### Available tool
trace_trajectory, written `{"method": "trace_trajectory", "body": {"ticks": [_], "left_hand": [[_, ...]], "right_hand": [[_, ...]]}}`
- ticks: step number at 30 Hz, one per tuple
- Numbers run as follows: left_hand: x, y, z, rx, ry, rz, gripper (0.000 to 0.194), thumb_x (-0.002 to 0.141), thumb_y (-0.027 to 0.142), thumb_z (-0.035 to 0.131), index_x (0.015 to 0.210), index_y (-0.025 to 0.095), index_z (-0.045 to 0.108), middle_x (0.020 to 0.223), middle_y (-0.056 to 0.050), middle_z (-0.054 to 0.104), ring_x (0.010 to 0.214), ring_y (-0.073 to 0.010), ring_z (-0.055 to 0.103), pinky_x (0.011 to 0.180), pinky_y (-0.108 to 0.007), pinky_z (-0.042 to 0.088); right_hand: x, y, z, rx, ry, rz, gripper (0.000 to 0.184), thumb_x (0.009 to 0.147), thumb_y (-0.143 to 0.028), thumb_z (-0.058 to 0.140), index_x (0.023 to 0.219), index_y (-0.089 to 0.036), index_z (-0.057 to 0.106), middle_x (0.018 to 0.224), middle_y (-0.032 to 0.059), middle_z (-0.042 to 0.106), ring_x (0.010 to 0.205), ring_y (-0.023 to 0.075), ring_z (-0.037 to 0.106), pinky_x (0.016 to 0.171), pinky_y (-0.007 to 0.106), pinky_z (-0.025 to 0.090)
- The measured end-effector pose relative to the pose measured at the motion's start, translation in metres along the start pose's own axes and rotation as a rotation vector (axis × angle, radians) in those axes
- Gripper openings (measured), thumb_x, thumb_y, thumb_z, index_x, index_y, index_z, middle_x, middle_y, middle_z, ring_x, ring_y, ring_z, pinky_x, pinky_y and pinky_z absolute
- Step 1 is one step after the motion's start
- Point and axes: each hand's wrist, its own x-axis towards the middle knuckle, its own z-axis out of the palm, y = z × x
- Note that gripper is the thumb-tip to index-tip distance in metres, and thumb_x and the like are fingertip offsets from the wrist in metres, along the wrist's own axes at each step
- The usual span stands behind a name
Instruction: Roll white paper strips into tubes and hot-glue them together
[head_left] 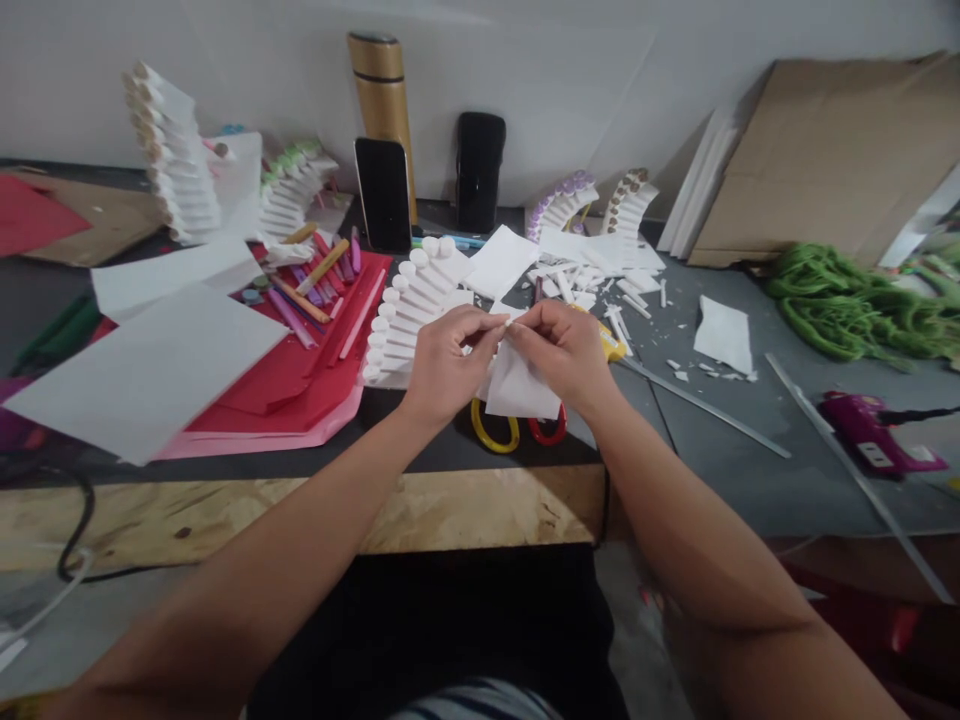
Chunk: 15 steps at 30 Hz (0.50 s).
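Observation:
Over the front of the table, my left hand [456, 362] and my right hand [568, 355] meet with pinched fingertips. Between them is the top end of a small piece of white paper [523, 388], which hangs down below the fingers. Its pinched part is mostly hidden by the fingertips. Under the paper, a yellow scissor handle loop [513, 440] and a red handle loop [559, 432] stick out. Left of my left hand lies a fan of white rolled paper sticks with round tips [397, 320]. A yellow-handled cutter [611, 343] sits by my right hand.
White paper scraps [577, 285] litter the table behind my hands. Red sheets [262, 400] and white sheets [157, 360] lie left. A phone [383, 195] leans on a gold flask [377, 75]. Metal rulers [712, 410], green yarn [840, 300] and a purple power strip [874, 430] are right.

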Motion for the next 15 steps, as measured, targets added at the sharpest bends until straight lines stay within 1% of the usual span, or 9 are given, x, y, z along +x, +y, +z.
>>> {"method": "trace_trajectory", "body": {"ticks": [2, 4, 7, 11, 13, 15], "left_hand": [[-0.0003, -0.0003, 0.0009, -0.003, 0.006, 0.013, 0.011, 0.088, 0.021, 0.067, 0.09, 0.015, 0.076, 0.081, -0.004, 0.072, 0.075, -0.0135, 0.065, 0.069, -0.026, 0.051], [-0.0005, -0.0003, 0.0015, 0.01, 0.025, 0.04, 0.011, 0.088, 0.021, 0.066, 0.089, 0.015, 0.076, 0.082, -0.004, 0.072, 0.074, -0.0128, 0.065, 0.068, -0.025, 0.051], [-0.0008, 0.0005, 0.0015, 0.052, 0.046, 0.097, 0.011, 0.089, 0.02, 0.065, 0.089, 0.016, 0.075, 0.081, -0.004, 0.071, 0.072, -0.0121, 0.064, 0.067, -0.025, 0.051], [-0.002, 0.0027, 0.001, 0.093, 0.047, 0.181, 0.014, 0.091, 0.016, 0.062, 0.093, 0.016, 0.075, 0.085, -0.005, 0.072, 0.078, -0.0136, 0.066, 0.075, -0.027, 0.053], [-0.0014, 0.0039, 0.0001, 0.061, 0.026, 0.156, 0.014, 0.091, 0.017, 0.062, 0.094, 0.016, 0.076, 0.088, -0.005, 0.072, 0.081, -0.0143, 0.066, 0.077, -0.028, 0.053], [0.0008, 0.0041, -0.0014, -0.018, -0.015, 0.049, 0.014, 0.09, 0.02, 0.063, 0.093, 0.017, 0.077, 0.087, -0.004, 0.072, 0.08, -0.0144, 0.066, 0.074, -0.028, 0.053]], "right_hand": [[-0.0006, -0.0018, 0.0007, -0.049, 0.039, -0.011, 0.017, 0.077, -0.023, 0.064, 0.063, -0.019, 0.056, 0.054, -0.0042, 0.05, 0.051, 0.0088, 0.041, 0.048, 0.025, 0.029], [-0.0018, -0.0038, 0.0016, -0.055, 0.049, -0.007, 0.016, 0.078, -0.022, 0.064, 0.063, -0.019, 0.056, 0.054, -0.0043, 0.051, 0.05, 0.0081, 0.039, 0.047, 0.024, 0.028], [-0.0037, -0.0057, 0.0024, -0.022, 0.024, -0.024, 0.017, 0.081, -0.028, 0.064, 0.068, -0.018, 0.06, 0.055, -0.0036, 0.052, 0.049, 0.0082, 0.038, 0.047, 0.025, 0.027], [-0.0052, -0.006, 0.0013, -0.035, 0.031, -0.076, 0.022, 0.083, -0.032, 0.063, 0.067, -0.018, 0.059, 0.055, -0.0026, 0.052, 0.051, 0.0095, 0.041, 0.047, 0.025, 0.028], [-0.0053, -0.006, 0.0, -0.033, 0.027, -0.079, 0.022, 0.084, -0.032, 0.063, 0.068, -0.018, 0.059, 0.055, -0.0025, 0.052, 0.051, 0.0097, 0.041, 0.047, 0.025, 0.029], [-0.0045, -0.0058, -0.0017, -0.027, 0.013, -0.068, 0.021, 0.084, -0.032, 0.063, 0.069, -0.019, 0.059, 0.056, -0.0025, 0.052, 0.051, 0.0096, 0.041, 0.047, 0.025, 0.028]]}}
